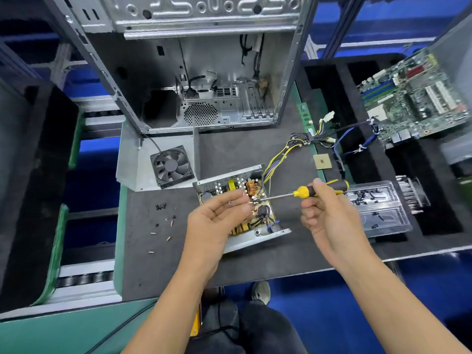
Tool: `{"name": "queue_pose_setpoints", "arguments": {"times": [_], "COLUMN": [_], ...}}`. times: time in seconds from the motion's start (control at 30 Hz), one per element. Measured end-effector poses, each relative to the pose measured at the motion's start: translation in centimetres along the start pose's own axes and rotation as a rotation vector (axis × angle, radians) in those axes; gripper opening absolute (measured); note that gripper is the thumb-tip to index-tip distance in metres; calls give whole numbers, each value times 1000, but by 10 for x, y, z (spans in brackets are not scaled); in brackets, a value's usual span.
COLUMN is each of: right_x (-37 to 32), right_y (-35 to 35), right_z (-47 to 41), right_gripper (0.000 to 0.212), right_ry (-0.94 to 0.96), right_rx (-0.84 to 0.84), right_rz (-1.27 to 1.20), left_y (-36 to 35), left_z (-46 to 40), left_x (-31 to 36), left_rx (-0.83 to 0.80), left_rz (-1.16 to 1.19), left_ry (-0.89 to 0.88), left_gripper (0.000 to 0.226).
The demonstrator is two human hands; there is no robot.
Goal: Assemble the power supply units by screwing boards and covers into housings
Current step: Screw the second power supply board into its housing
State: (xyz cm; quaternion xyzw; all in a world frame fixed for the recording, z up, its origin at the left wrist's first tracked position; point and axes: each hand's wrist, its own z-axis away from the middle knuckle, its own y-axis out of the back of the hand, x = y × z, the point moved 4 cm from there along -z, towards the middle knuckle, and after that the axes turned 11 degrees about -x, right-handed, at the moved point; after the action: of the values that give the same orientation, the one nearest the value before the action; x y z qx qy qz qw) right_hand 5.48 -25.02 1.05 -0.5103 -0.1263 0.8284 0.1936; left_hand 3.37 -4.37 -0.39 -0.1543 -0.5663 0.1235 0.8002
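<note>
An open power supply housing (258,237) lies tilted on the dark mat, its circuit board (265,215) inside and a bundle of yellow and black wires (277,155) running off to the upper right. My left hand (217,221) hovers palm-up over the board, fingers curled, with a small screw (229,203) held on them. Its fingertips meet the tip of a screwdriver (302,192). My right hand (324,213) grips the yellow-and-black handle, the shaft pointing left. The left hand hides part of the board.
Several loose screws (163,221) lie on the mat to the left. A metal cover (130,162) with a black fan (171,166) sits behind them, an open computer case (204,85) beyond. At the right are a CPU chip (322,161), a clear plastic tray (378,210) and a motherboard (413,98).
</note>
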Motion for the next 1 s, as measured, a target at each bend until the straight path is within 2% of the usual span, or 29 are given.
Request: {"name": "queue_pose_setpoints", "arguments": {"times": [0.07, 0.17, 0.27, 0.33, 0.53, 0.87, 1.0], "right_x": [-9, -20, -21, -14, 5, 7, 5], "right_y": [18, 43, 48, 45, 41, 37, 28], "right_z": [-2, -3, -3, -4, -9, -10, -9], "right_gripper": [27, 23, 15, 15, 8, 9, 19], "right_ry": [58, 145, 212, 228, 229, 275, 338], "right_rx": [74, 175, 143, 99, 57, 18, -38], "right_rz": [75, 343, 621, 722, 817, 918, 987], "left_y": [4, 7, 5, 5, 4, 7, 8], "left_z": [-3, -5, -4, -3, -1, 0, 0], "left_x": [-2, -3, -8, -10, -8, -8, -8], "left_rx": [61, 107, 100, 115, 126, 136, 141], "left_rz": [9, -58, -230, -282, -272, -276, -275], "left_ry": [24, 45, 51, 45, 39, 31, 36], "left_gripper": [23, 22, 30, 34, 38, 38, 39]}}
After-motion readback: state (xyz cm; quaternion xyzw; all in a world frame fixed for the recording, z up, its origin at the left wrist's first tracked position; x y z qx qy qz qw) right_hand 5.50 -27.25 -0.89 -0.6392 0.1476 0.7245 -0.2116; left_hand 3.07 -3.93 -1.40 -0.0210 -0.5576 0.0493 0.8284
